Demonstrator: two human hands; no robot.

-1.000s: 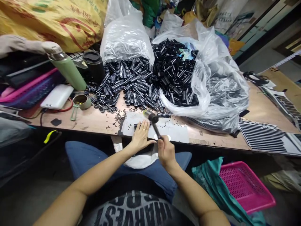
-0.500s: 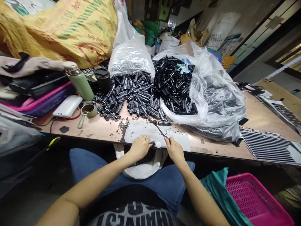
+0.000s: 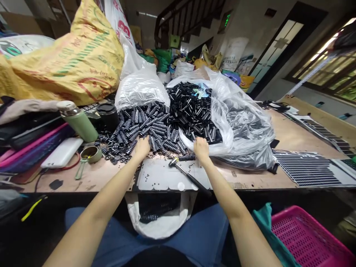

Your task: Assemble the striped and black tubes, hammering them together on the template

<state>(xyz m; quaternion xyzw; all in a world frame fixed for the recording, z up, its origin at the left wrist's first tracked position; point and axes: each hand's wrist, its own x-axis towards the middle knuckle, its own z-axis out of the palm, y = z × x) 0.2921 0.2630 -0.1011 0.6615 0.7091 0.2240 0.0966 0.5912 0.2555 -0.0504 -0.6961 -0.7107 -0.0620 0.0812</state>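
My left hand (image 3: pixel 142 147) reaches to the near edge of a heap of black-and-white ridged cylinders (image 3: pixel 155 128). Its fingers are curled in; what they grip is hidden. At the near side of a pile of short black tubes (image 3: pixel 191 107), my right hand (image 3: pixel 201 147) is closed, seemingly on one shiny black tube (image 3: pixel 194 136). Between my forearms a small hammer (image 3: pixel 189 176) lies on a white board (image 3: pixel 151 174), its dark handle pointing toward me. One ridged cylinder (image 3: pixel 187 157) rests behind the hammer head. Tiny dark bits are scattered on the board.
An open white bag (image 3: pixel 158 233) hangs below the table edge, with ridged cylinders inside. On the left stand a green flask (image 3: pixel 80 124), a dark cup (image 3: pixel 108 116), a small pot (image 3: pixel 91 154) and a white power bank (image 3: pixel 61 152). A pink basket (image 3: pixel 303 237) is low right.
The hammer has left my right hand and lies on the board. Both hands have moved forward, left to the ridged cylinders, right to the black tubes. The view has tilted up.
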